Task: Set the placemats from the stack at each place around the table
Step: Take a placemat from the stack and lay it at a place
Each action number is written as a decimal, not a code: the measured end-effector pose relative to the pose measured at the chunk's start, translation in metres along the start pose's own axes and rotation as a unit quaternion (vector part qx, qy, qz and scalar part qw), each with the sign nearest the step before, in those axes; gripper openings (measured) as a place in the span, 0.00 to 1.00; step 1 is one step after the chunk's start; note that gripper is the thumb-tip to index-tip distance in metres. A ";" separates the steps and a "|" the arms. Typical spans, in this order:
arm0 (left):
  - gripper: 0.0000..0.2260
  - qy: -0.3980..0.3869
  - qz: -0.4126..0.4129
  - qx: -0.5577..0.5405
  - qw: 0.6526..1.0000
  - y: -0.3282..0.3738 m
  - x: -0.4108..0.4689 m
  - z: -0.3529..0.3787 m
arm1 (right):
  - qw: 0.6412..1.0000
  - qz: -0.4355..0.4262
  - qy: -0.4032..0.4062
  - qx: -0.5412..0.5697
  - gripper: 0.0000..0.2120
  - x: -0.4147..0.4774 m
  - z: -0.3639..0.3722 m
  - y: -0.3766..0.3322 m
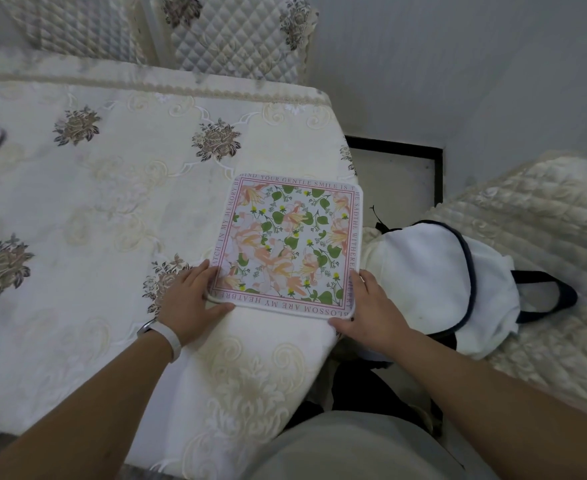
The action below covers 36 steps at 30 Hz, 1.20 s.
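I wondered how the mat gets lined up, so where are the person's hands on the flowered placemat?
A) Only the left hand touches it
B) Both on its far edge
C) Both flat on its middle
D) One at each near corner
D: the left hand is at the near-left corner of the flowered placemat, and the right hand is at its near-right corner.

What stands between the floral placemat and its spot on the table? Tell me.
Nothing visible. The square floral placemat lies flat on the cream embroidered tablecloth; the left hand and right hand touch its near corners. The white backpack sits beside the table.
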<state>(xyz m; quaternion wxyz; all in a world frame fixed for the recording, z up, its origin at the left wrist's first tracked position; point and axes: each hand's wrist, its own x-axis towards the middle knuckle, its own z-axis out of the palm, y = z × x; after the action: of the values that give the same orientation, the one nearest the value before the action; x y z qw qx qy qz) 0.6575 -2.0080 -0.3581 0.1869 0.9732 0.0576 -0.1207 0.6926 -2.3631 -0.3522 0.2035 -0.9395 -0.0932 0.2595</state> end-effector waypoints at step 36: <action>0.27 0.083 -0.032 -0.128 0.988 0.029 -0.027 -0.027 | 0.990 -0.032 0.106 -0.082 0.20 -0.002 -0.045 -0.025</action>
<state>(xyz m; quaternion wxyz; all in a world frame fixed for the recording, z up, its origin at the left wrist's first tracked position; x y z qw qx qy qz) 0.6416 -2.0260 -0.3169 0.3010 0.9454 0.1190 -0.0368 0.7121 -2.3561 -0.3054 0.1428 -0.9717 -0.1221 0.1432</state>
